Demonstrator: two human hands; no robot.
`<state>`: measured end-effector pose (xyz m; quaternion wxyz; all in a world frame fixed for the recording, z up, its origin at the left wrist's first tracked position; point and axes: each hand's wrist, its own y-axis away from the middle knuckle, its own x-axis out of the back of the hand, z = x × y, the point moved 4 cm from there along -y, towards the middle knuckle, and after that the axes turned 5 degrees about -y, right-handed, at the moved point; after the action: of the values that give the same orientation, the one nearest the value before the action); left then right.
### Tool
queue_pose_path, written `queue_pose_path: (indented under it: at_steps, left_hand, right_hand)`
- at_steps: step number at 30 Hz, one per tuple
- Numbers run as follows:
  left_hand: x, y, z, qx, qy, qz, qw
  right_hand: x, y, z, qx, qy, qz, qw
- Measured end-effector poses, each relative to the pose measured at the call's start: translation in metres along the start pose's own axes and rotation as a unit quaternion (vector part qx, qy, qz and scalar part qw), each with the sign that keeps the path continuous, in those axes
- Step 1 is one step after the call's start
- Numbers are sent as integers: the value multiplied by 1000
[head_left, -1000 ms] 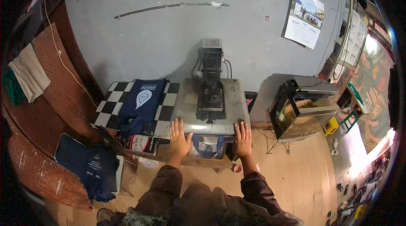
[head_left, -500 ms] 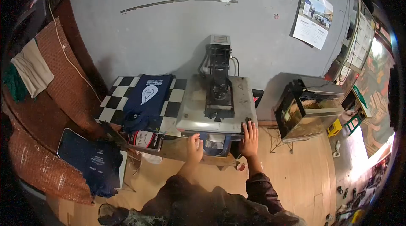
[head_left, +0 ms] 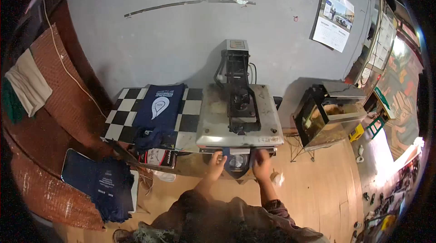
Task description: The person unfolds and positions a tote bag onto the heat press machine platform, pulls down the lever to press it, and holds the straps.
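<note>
A heat press with a wide metal plate stands against the wall. From under its front edge hangs a dark blue bag with a clear or shiny panel. My left hand is at the bag's left side, its fingers curled round the blue strap. On the right side of the bag is my right hand, blurred, just below the plate's edge; its fingers look bent, but what they hold cannot be made out. A printed navy bag lies on the checkered surface to the left.
More navy printed bags lie on a chair at the lower left. A glass tank stands on a thin metal stand at the right. A red and white box sits under the checkered top. A calendar hangs on the wall.
Both hands have left the plate's front edge and moved down to the bag's sides, the left one first. The press's upper plate has shifted slightly right over its base.
</note>
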<state>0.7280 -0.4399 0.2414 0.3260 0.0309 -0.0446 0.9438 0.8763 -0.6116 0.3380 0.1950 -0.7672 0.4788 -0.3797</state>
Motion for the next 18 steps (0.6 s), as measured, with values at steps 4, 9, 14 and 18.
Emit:
queue_pose_path:
  at_steps: [4, 9, 14, 18]
  left_hand:
    - [7, 3, 5, 19, 25, -65, 997]
    - [17, 13, 25, 101, 13, -147, 984]
    - [23, 11, 9, 119, -39, -233, 964]
    - [35, 18, 32, 69, -54, -196, 977]
  right_hand:
    - [-55, 15, -19, -199, -191, -194, 941]
    - [-94, 18, -2, -396, -350, -152, 835]
    - [-99, -4, -38, -488, -368, -206, 764]
    - [-131, 9, -14, -501, -458, -184, 711]
